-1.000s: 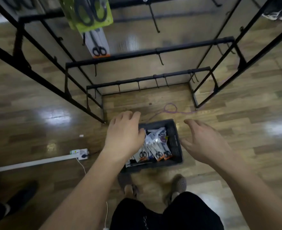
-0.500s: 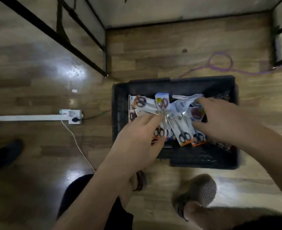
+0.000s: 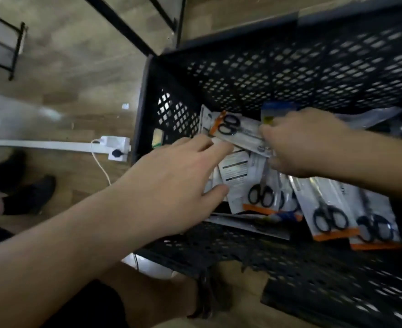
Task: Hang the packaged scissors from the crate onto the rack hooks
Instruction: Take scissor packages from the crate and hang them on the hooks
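Observation:
A black perforated plastic crate (image 3: 289, 67) stands on the wooden floor and fills the right of the view. Several packaged scissors lie in it, with black handles and orange card strips (image 3: 261, 195) (image 3: 327, 216). My right hand (image 3: 306, 143) reaches in from the right, its fingers curled round one scissors package (image 3: 233, 129) at the pile's far left. My left hand (image 3: 178, 176) comes in from the lower left. Its straight fingers touch that package's near edge and the thumb rests on a package showing its printed back (image 3: 235, 166). Only the rack's black lower bars (image 3: 124, 31) show, top left.
A white power strip (image 3: 116, 147) with a plugged white cord lies on the floor just left of the crate. Dark shoes (image 3: 20, 185) stand at the far left. My own leg and foot are below the crate's near wall.
The view has dropped much closer to the crate. Both hands have gone deeper into the pile, and my right hand now grips a scissors package at the far left.

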The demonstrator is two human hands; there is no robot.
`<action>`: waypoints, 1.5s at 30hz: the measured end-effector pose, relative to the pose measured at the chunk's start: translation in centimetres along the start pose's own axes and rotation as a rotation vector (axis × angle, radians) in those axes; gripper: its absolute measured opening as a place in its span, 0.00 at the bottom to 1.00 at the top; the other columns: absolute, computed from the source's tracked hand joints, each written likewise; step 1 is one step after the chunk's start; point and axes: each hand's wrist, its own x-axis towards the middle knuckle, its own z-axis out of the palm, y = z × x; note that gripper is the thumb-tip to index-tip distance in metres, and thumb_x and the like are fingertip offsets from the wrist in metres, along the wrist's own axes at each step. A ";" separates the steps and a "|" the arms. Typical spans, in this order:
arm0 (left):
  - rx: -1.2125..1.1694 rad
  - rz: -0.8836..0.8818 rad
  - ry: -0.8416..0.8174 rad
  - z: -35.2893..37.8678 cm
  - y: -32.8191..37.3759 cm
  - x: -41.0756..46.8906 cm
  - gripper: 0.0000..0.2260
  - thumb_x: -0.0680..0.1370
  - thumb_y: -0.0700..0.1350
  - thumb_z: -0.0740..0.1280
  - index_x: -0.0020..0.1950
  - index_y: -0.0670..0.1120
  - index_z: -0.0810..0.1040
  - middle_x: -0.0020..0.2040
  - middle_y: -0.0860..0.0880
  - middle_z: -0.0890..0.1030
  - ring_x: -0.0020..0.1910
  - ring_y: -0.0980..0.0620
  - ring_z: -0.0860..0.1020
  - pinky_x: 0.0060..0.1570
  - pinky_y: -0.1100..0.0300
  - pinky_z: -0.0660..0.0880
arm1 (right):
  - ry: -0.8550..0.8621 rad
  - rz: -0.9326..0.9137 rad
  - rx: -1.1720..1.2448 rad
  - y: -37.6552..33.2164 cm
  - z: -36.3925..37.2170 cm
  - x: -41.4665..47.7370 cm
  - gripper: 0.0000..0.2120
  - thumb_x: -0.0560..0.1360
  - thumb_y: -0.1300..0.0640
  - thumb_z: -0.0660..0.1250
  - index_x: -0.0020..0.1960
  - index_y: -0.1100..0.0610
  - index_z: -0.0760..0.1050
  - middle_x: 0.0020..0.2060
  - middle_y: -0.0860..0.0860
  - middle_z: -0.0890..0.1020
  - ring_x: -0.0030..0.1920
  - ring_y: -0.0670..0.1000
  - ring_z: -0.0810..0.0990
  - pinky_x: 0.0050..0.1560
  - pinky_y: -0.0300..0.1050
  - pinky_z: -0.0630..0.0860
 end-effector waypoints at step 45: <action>-0.900 -0.535 -0.299 3.8 0.9 6.7 0.23 0.83 0.66 0.54 0.67 0.51 0.72 0.57 0.46 0.82 0.54 0.47 0.82 0.62 0.47 0.77 | 0.170 0.074 0.624 -7.3 0.2 -4.7 0.10 0.74 0.57 0.71 0.40 0.57 0.71 0.31 0.49 0.70 0.34 0.55 0.73 0.32 0.45 0.73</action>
